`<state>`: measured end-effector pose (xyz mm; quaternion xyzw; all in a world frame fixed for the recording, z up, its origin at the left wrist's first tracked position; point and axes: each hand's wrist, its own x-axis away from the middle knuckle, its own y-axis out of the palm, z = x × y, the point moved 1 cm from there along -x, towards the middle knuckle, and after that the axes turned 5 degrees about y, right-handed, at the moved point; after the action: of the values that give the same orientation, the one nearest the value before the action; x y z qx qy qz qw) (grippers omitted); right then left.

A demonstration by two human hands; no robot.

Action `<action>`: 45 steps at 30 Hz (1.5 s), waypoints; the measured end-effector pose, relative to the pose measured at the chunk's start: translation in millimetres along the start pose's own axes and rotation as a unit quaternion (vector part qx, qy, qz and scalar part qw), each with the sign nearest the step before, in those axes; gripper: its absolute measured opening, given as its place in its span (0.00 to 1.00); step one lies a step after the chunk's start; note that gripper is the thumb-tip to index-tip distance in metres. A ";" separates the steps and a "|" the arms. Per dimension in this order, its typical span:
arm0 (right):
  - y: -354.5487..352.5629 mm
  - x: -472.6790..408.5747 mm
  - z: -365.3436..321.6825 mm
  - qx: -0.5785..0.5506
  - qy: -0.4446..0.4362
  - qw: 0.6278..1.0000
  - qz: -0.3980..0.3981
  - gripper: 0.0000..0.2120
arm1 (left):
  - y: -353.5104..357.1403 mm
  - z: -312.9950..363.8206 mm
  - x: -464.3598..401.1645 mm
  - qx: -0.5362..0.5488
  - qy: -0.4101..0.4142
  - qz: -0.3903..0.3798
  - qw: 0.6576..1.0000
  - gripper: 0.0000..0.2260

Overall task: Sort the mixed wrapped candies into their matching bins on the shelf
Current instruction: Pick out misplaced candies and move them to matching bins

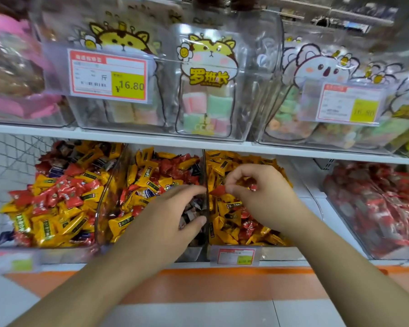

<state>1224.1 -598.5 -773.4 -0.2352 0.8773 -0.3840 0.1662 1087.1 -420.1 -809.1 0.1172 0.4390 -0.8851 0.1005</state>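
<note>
Red candy (219,190) pinched in right hand (257,197) just right of clear divider (205,197), above mostly-yellow bin (234,252), prob. being pulled as a stray. Left hand (172,215) left of divider, fingers loosely spread, holding nothing, prob. ready to receive.

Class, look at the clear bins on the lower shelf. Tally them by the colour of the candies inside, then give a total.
Yellow and red candies mixed: 3 (left bin, middle bin, third bin)
Red candies only: 1 (far right bin)
Total: 4 bins
</note>
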 end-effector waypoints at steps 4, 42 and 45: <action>9.8 9.1 -34.3 -0.111 -0.033 0.993 -0.038 0.07 | -13.9 3.3 1.4 0.033 -0.023 0.045 0.998 0.27; -5.0 9.9 62.6 0.168 0.046 0.974 -0.143 0.36 | 13.1 8.5 6.9 -0.046 0.007 -0.128 0.991 0.28; -2.4 6.1 63.7 0.183 0.033 0.976 -0.112 0.31 | 14.2 7.0 6.0 -0.048 0.009 -0.126 0.991 0.27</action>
<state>1249.8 -641.2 -813.7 -0.2843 0.7655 -0.5616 0.1334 1084.6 -434.5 -817.5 0.0639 0.4936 -0.8673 -0.0104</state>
